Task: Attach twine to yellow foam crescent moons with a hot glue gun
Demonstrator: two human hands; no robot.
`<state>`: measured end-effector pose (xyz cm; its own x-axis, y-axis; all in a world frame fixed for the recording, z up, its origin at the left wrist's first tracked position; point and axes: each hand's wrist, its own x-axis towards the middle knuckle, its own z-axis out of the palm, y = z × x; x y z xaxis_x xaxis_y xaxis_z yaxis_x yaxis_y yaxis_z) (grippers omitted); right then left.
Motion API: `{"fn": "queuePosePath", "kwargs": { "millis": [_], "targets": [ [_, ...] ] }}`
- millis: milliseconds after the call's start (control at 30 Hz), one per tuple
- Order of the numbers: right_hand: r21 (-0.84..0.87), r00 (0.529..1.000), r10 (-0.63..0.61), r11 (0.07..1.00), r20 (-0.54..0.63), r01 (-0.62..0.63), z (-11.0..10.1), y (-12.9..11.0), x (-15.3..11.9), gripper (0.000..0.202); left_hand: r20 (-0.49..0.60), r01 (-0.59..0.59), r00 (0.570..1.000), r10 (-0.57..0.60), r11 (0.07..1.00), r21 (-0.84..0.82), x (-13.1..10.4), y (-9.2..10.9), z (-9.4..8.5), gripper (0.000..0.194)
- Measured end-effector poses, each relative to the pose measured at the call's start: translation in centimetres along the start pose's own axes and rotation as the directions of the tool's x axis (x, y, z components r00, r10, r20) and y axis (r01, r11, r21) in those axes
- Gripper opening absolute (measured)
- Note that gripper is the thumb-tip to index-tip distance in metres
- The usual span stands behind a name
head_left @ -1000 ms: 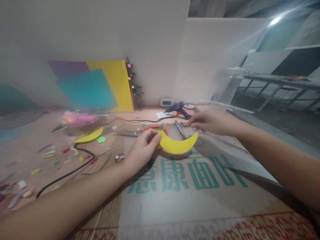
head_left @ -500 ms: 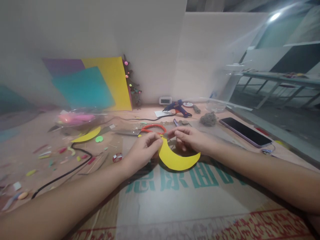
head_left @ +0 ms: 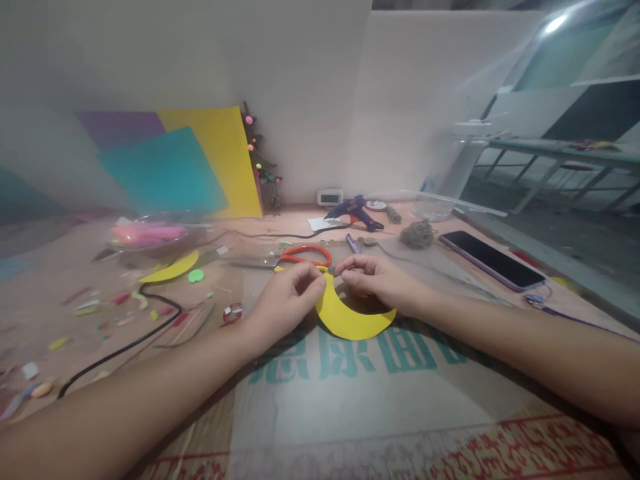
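Note:
A yellow crescent (head_left: 356,325) lies tilted above the printed sheet, its upper left tip pinched by my left hand (head_left: 295,297). My right hand (head_left: 373,277) is just to the right of that tip, thumb and fingertips pressed together; whatever lies between them is too small to make out. Behind my hands are scissors with red handles (head_left: 306,253), their blades pointing left. A second yellow crescent (head_left: 173,267) rests on the table at the left, beside a green clay piece (head_left: 196,275).
A blue glue gun (head_left: 356,213), a small digital clock (head_left: 330,197) and a ball of grey twine (head_left: 417,234) stand at the back. At the right lies a phone (head_left: 491,260). Coloured scraps and a black cable (head_left: 127,345) cover the left side. Coloured sheets (head_left: 165,170) lean behind.
The view has shifted slightly. My right fingers have closed more tightly beside the crescent's tip, and my left hand keeps its pinch.

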<state>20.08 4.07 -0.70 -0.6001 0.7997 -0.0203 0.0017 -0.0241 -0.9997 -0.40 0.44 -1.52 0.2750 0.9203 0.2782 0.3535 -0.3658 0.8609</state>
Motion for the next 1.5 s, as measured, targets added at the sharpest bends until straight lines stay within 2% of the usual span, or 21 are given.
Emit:
{"fn": "queuePosePath", "kwargs": {
  "millis": [233, 533, 767, 967, 1233, 1500],
  "targets": [
    [-0.020, 0.999, -0.030, 0.999, -0.036, 0.029, 0.05, -0.05, -0.08, 0.043, 0.018, -0.005, 1.000, 0.005, 1.000, -0.011, -0.07, -0.03, 0.00, 0.022],
    [-0.030, 1.000, 0.022, 0.999, 0.015, -0.021, 0.52, -0.38, -0.32, 0.042, 0.026, -0.010, 1.000, 0.010, 1.000, 0.001, -0.11, 0.10, 0.06, 0.023],
    [-0.004, 0.998, -0.068, 0.998, 0.002, 0.068, 0.50, -0.40, -0.45, 0.039, 0.028, 0.005, 1.000, -0.005, 1.000, -0.005, -0.13, 0.19, 0.00, 0.023],
    [0.000, 0.998, -0.060, 0.998, -0.021, 0.060, 0.61, -0.39, -0.52, 0.031, 0.041, -0.011, 0.999, 0.010, 1.000, 0.002, -0.14, 0.42, -0.03, 0.023],
    [-0.106, 0.997, -0.053, 0.993, -0.049, 0.047, 0.49, -0.17, -0.28, 0.031, 0.057, 0.012, 0.998, -0.011, 1.000, -0.006, -0.19, 0.17, 0.02, 0.025],
    [-0.140, 0.997, -0.053, 0.989, -0.047, 0.046, 0.93, -0.35, -0.48, 0.030, 0.088, 0.041, 0.996, -0.032, 0.994, -0.106, 0.13, 0.25, 0.24, 0.023]
  ]
}}
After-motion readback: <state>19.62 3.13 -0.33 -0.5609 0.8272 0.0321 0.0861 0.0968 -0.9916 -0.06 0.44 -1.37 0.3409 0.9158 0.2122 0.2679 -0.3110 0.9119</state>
